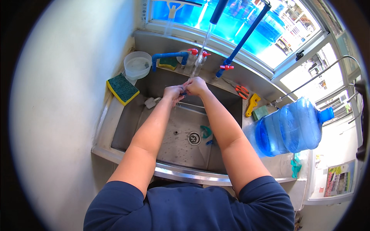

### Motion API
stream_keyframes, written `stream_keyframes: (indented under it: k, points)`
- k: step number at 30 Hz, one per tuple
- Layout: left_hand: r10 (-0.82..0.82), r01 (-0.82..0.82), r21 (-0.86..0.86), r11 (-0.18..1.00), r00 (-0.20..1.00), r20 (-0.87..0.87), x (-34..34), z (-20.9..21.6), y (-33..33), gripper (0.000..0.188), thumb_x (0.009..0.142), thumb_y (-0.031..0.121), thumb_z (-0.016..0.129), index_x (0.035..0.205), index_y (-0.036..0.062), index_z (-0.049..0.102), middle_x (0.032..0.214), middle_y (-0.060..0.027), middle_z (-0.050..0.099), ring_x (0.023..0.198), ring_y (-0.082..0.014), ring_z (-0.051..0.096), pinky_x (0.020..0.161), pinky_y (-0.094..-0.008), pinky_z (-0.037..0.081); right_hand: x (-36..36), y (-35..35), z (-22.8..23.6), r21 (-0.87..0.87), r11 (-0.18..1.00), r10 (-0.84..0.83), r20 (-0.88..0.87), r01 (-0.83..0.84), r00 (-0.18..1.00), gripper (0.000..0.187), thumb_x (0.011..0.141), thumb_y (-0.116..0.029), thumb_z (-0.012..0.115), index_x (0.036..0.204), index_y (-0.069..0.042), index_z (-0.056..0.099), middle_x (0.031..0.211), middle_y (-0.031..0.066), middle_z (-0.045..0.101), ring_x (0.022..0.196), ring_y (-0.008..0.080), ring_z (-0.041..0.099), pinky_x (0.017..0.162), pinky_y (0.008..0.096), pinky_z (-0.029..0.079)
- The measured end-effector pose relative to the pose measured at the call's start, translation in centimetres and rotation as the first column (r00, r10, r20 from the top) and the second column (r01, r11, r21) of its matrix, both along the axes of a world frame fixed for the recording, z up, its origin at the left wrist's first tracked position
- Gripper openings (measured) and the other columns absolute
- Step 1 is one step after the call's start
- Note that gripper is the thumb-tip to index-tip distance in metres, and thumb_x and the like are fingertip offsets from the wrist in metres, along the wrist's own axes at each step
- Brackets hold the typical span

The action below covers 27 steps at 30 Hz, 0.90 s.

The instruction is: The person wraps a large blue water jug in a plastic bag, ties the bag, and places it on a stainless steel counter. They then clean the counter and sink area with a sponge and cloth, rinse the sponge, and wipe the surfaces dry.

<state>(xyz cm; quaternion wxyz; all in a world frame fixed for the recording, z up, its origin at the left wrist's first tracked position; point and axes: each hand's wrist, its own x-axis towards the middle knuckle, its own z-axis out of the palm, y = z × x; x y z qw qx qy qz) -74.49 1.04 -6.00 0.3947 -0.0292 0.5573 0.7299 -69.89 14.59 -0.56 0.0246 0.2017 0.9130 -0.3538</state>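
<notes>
Both my hands are held together over the steel sink [127, 127], under a thin stream of water [202, 50] that falls from a blue pipe above. My left hand [173, 93] is curled, its fingers pointing down and to the right. My right hand [196, 86] is closed beside it and touches it, with a small dark thing pinched between the two; what it is stays hidden by the fingers. Below the hands, the sink basin holds a round drain [194, 138] and a green scrap [206, 131].
A yellow-green sponge [122, 89] lies on the left rim beside a white plastic tub [137, 65]. Red scissors [242, 91], a yellow tool [252, 104] and a green pad [261, 112] sit on the right ledge. A big blue water bottle [291, 127] lies on its side at right.
</notes>
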Motion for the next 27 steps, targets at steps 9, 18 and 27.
stream_keyframes:
  k: [9,18,27]
  points:
    - [0.037,-0.063,-0.155,0.986,0.986,-0.162,-0.6,-1.4,0.3,0.025,0.087,0.007,0.068,0.111,0.0095,0.073,0.103,-0.0074,0.070,0.089,-0.0181,0.067,0.069,-0.0291,0.058,0.6,-0.7,0.2,-0.151,0.987,0.066,0.101,-0.051,0.993,0.017,0.078,-0.018,0.074,0.089,-0.005,0.076,0.072,0.0073,0.072,0.062,0.0125,0.069,0.061,0.0283,0.057]
    - [-0.078,0.049,-0.147,0.988,0.977,-0.197,-1.4,-1.9,1.0,0.034,0.088,-0.004,0.058,0.121,0.0015,0.066,0.107,-0.0103,0.069,0.087,-0.0196,0.069,0.076,-0.0311,0.059,1.1,-0.9,-1.8,0.095,0.995,0.019,-0.120,-0.007,0.993,0.019,0.074,-0.023,0.075,0.090,-0.013,0.078,0.084,0.0115,0.074,0.079,0.0254,0.072,0.077,0.0338,0.056]
    - [0.020,-0.033,-0.099,0.995,0.991,-0.133,-1.1,-2.5,1.0,0.031,0.090,0.000,0.059,0.120,0.0007,0.065,0.105,-0.0119,0.069,0.087,-0.0193,0.068,0.072,-0.0296,0.058,0.6,0.0,-2.1,-0.278,0.957,-0.060,0.088,0.083,0.994,0.019,0.074,-0.021,0.074,0.089,-0.009,0.077,0.084,0.0128,0.074,0.079,0.0240,0.072,0.076,0.0339,0.057]
